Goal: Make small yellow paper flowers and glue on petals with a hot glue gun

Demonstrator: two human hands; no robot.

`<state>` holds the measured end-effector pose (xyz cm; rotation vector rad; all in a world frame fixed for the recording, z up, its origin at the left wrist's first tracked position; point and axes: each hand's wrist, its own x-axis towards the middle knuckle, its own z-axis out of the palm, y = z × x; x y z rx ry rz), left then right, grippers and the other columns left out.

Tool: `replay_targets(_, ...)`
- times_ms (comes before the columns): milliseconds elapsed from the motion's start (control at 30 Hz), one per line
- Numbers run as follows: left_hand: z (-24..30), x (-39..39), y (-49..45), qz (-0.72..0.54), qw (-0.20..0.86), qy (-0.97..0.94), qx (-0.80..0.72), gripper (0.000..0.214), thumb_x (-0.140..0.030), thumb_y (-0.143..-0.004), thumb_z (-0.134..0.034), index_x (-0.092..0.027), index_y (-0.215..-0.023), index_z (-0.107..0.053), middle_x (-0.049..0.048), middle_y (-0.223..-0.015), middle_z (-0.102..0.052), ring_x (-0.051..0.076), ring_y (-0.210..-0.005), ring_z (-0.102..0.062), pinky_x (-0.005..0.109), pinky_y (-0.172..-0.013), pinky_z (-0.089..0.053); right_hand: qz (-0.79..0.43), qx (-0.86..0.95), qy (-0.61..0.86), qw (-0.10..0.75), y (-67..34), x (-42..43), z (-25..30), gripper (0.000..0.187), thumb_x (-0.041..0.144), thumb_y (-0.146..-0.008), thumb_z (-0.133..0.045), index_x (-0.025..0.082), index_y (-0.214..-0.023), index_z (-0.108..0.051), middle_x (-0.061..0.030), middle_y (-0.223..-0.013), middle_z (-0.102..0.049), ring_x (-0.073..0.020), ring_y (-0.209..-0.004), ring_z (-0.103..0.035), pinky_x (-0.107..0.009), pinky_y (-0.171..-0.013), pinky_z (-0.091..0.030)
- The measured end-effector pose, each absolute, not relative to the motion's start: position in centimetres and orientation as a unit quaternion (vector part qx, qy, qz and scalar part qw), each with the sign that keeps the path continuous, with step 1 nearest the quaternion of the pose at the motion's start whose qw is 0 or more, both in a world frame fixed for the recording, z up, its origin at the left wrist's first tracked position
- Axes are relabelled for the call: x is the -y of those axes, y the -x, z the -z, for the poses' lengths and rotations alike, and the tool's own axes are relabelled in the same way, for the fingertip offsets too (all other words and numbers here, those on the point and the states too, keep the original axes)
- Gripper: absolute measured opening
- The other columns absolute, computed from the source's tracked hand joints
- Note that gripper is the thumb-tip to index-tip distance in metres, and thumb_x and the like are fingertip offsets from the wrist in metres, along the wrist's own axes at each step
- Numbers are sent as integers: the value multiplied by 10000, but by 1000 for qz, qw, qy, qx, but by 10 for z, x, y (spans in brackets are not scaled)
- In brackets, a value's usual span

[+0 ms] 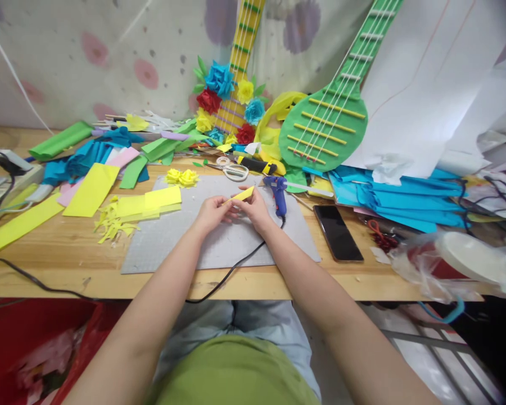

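Note:
A narrow folded strip of yellow crepe paper [243, 195] is held between my two hands above the grey cutting mat [168, 247]. My left hand [214, 214] pinches its lower left end. On the other side, my right hand [255, 209] grips it with the fingers curled behind. Just right of that hand lies a blue glue gun [277, 194] with a glue stick in its back. Left of my hands rest cut yellow crepe pieces [162, 198], a heap of yellow scraps [114, 220] and a yellow paper flower [182, 178].
Scissors [235, 171] and a yellow-black utility knife [257, 165] lie behind the mat. A phone [338, 233] lies at right, near a bagged cup [455, 256]. Two paper instruments, one green [324, 132], lean at the back. The glue gun's black cord [231, 270] crosses the mat.

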<state>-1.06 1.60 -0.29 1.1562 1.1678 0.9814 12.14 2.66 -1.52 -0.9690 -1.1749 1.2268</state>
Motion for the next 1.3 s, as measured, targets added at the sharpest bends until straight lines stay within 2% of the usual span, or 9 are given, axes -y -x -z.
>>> replay_targets(200,2,-15,7,-392,588,-505,-495,223,-328,-716,-631,-123,-708,-543,52,-640,-668,132,-536,-630,212,-463,-471,-504,472,439,575,-123,-29,16,463,330,-508,-726,201,-887,-494,72,-609,-525,-87,-562,-484,-224,-534,-371)
replay_targets(467,-4,-15,18,-372,585,-509,-510,271,-354,-658,-673,-126,-657,-527,68,-613,-664,153,-522,-633,219,-452,-458,-503,404,444,622,-132,-35,21,366,328,-523,-712,198,-802,-513,70,-555,-557,-45,-436,-358,-190,-438,-281)
replay_targets(700,-6,-19,35,-417,541,-506,-527,266,-358,-633,-670,-126,-634,-542,52,-577,-640,137,-487,-609,240,-475,-482,-504,380,457,627,-138,-37,19,257,348,-583,-655,186,-758,-559,-4,-687,-647,-70,-528,-466,-185,-438,-323)
replay_targets(900,-4,-22,39,-518,479,-475,-526,274,-403,-712,-560,-132,-704,-519,18,-604,-607,102,-460,-573,220,-429,-468,-492,403,465,616,-135,-35,19,233,348,-596,-643,181,-749,-586,-1,-681,-654,-72,-542,-489,-182,-456,-361)
replay_targets(1067,0,-18,24,-488,491,-525,-494,336,-316,-608,-674,-148,-848,-509,4,-731,-590,117,-538,-608,218,-423,-474,-491,396,465,621,-133,-36,20,237,343,-593,-641,177,-745,-569,5,-669,-643,-68,-520,-479,-177,-435,-353)
replay_targets(1300,6,-27,28,-513,426,-503,-550,233,-247,-631,-618,-157,-815,-508,-20,-670,-561,91,-502,-562,201,-430,-442,-479,389,475,627,-136,-38,22,228,339,-617,-649,185,-736,-532,15,-665,-623,-61,-510,-479,-173,-429,-353)
